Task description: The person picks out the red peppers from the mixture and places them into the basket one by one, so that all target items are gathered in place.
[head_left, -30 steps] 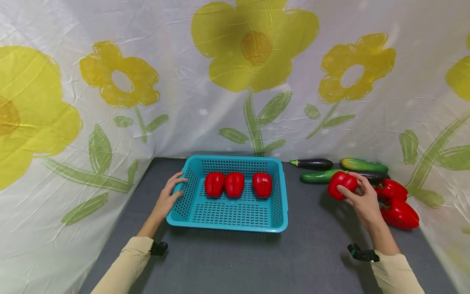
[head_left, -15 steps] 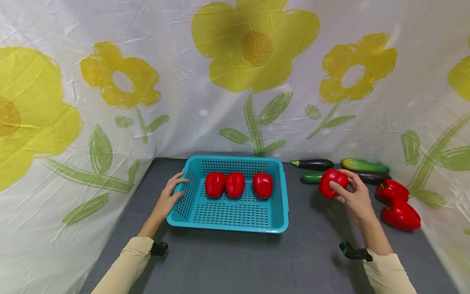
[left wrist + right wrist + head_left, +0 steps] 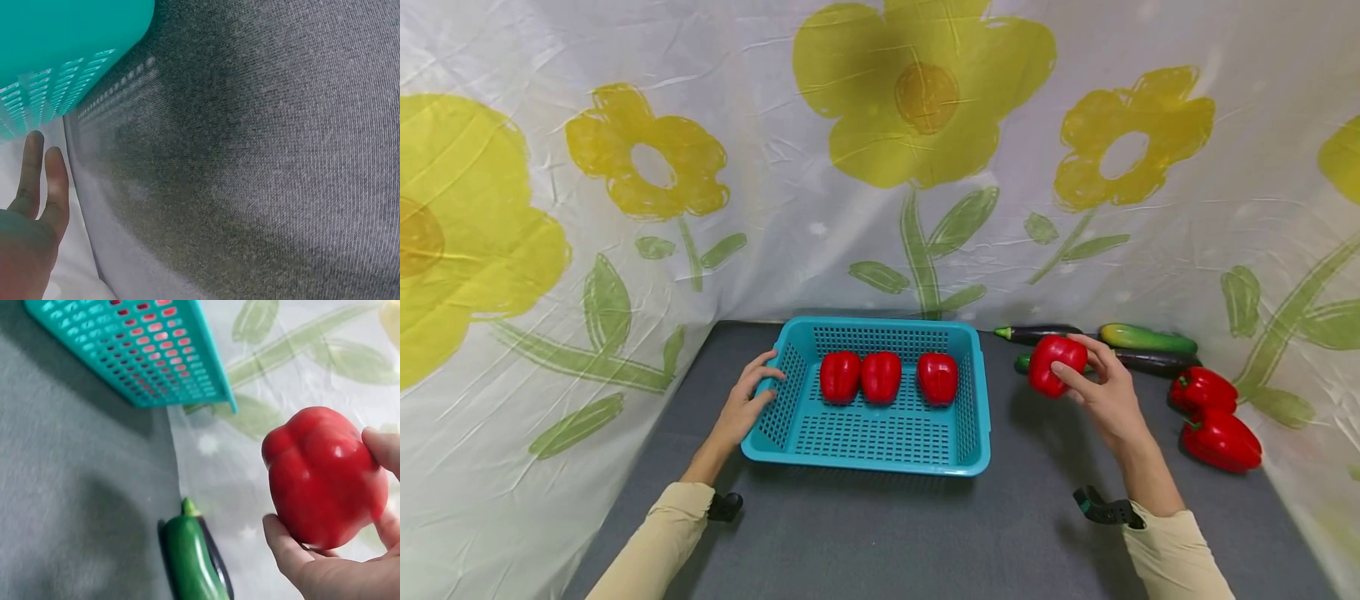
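My right hand (image 3: 1108,396) holds a red bell pepper (image 3: 1057,366) between thumb and fingers, up off the table and right of the blue basket (image 3: 865,467). In the right wrist view the pepper (image 3: 328,478) shows its lobed end, with fingertips under it and at its side. At the basket's left rim rests my left hand (image 3: 741,408), its fingers relaxed and fairly straight, fingertips over the edge. The left wrist view catches two of those fingers (image 3: 56,187) beside the perforated wall. Inside the basket stand three red bell peppers (image 3: 881,377) in a row.
Right of the basket lie a dark eggplant (image 3: 1037,333), a green-yellow cucumber-like vegetable (image 3: 1146,337) and another dark one (image 3: 1157,362). A green vegetable (image 3: 190,556) lies partly behind the held pepper. Two more red peppers (image 3: 1221,439) sit far right. A flowered curtain (image 3: 820,250) hangs behind the table.
My right hand has moved left with the bell pepper, away from the two peppers at far right and closer to the basket. The left hand has stayed at the rim.
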The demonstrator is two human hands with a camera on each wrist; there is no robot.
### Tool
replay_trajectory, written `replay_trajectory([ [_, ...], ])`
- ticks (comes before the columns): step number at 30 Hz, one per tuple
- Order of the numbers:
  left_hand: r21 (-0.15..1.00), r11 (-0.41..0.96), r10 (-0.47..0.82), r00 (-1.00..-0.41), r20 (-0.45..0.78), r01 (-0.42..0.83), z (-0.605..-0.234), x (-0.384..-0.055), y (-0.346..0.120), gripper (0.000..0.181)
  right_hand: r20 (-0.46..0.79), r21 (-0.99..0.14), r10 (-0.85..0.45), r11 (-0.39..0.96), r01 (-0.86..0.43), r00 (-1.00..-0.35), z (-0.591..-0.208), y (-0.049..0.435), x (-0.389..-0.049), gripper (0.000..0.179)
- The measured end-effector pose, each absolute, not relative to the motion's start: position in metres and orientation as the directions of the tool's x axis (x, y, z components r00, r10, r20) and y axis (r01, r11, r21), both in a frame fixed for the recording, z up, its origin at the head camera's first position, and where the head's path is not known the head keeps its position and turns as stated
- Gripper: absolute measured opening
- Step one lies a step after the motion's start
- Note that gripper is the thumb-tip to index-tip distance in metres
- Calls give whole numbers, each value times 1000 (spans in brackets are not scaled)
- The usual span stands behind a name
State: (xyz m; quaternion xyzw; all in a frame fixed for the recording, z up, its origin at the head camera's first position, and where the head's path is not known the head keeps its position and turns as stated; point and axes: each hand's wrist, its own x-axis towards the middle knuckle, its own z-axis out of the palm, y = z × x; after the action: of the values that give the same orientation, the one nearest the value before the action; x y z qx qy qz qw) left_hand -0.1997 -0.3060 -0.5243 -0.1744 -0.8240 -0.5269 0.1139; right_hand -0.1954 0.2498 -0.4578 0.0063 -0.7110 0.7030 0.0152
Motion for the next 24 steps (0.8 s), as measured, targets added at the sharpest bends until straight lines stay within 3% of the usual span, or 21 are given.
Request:
replay_trajectory([
  [10, 802, 427, 180, -908, 377, 418, -510, -194, -299, 20, 137, -988, -37, 63, -139, -990, -452, 224, -201, 58],
  [16, 817, 404, 192, -912, 363, 411, -487, -181, -290, 22, 109, -990, -41, 80, -112, -993, -447, 211, -205, 59],
  [24, 813, 418, 191, -914, 358, 405, -484, -180, -288, 22, 65, -990, -138, 118, -82, -988, -441, 195, -207, 62],
])
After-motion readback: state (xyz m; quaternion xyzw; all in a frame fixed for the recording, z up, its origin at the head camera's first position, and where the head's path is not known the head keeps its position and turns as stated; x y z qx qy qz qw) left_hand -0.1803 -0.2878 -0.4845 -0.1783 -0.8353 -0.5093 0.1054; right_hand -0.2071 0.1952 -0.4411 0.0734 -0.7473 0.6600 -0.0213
